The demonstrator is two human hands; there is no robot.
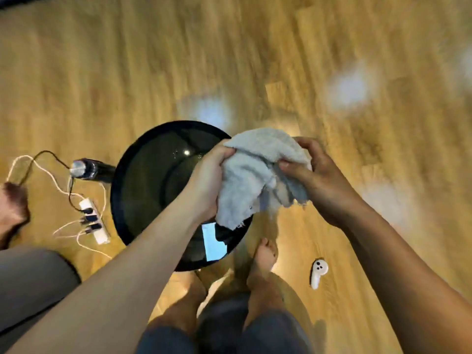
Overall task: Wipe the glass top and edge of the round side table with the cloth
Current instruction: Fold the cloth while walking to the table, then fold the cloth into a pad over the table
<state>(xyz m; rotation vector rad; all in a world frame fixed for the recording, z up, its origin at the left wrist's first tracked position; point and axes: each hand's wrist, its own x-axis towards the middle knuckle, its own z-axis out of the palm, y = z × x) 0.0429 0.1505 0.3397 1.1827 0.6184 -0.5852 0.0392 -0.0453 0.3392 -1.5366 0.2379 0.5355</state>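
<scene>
A round side table [132, 172] with a black rim and dark glass top stands on the wooden floor just in front of my feet. Above its right side I hold a crumpled light grey cloth [252, 175] in the air with both hands. My left hand [207, 180] grips the cloth's left edge over the glass. My right hand [314, 175] pinches its right side, out past the table's rim. A bright rectangular reflection shows on the glass near the front edge. Drops or specks glint near the middle of the top.
A dark bottle with a silver cap [86, 169] lies on the floor left of the table. A white power strip [94, 221] with cables is beside it. A white controller [318, 273] lies to the right. My bare feet [263, 259] stand at the table's base. Another person's leg [30, 282] is at left.
</scene>
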